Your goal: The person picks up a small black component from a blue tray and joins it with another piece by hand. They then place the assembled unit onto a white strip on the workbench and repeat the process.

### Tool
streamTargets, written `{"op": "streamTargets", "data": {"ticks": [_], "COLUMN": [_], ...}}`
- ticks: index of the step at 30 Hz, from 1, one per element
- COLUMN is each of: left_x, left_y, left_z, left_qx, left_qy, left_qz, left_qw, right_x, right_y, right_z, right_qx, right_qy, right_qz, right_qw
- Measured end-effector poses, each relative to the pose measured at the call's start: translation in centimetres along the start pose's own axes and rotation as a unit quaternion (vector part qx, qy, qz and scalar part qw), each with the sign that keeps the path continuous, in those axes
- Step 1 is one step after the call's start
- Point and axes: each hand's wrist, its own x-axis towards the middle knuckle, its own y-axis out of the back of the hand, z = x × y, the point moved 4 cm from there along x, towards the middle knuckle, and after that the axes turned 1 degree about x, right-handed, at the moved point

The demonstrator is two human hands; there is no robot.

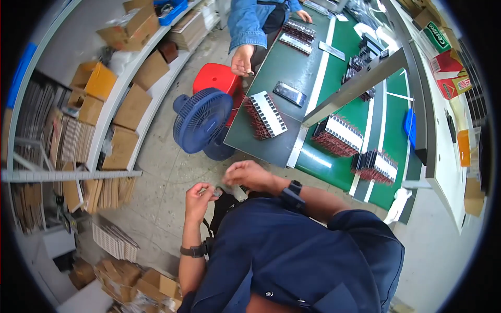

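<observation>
"What's at left?"
"Shelving [78,176], then a pale floor [162,175] giving room; left of centre, one left hand [198,201] pinching one small greyish piece [217,192]"
"And centre?"
"One right hand [249,175], fingers loosely curled; whether it grips anything, I cannot tell"
"Beyond?"
"Upper centre, one dark table [255,152], its near edge above that hand, bearing one white-topped stack [269,115] and one phone [290,94] nearby"
</observation>
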Motion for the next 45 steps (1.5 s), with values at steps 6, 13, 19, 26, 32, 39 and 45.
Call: {"op": "streamTargets", "data": {"ticks": [6,13,19,26,32,39,45], "left_x": [11.9,18.6,21.8,24.8,24.3,24.6,24.2], "left_y": [0.7,0.6,-1.2,-5.3,-8.8,-9.9,-9.6], "left_z": [6.4,10.8,11.4,12.4,13.0,13.3,13.6], "left_qx": [0.108,0.133,0.127,0.180,0.126,0.133,0.147], "left_qy": [0.006,0.054,0.071,0.044,0.045,0.036,0.037], "left_qz": [-0.196,-0.301,-0.345,-0.336,-0.330,-0.311,-0.303], "left_qw": [0.975,0.943,0.927,0.923,0.934,0.940,0.941], "right_x": [3.0,3.7,6.3,6.9,6.8,7.6,7.9], "right_y": [5.0,4.3,3.9,6.1,8.2,13.6,15.6], "right_z": [-7.7,-12.1,-12.0,-14.0,-15.1,-18.7,-21.6], "right_qx": [0.175,0.298,0.270,0.270,0.281,0.244,0.247], "right_qy": [0.225,0.366,0.315,0.280,0.265,0.312,0.378], "right_qz": [0.160,0.261,0.280,0.264,0.265,0.284,0.289], "right_qw": [0.945,0.842,0.866,0.883,0.884,0.873,0.844]}}
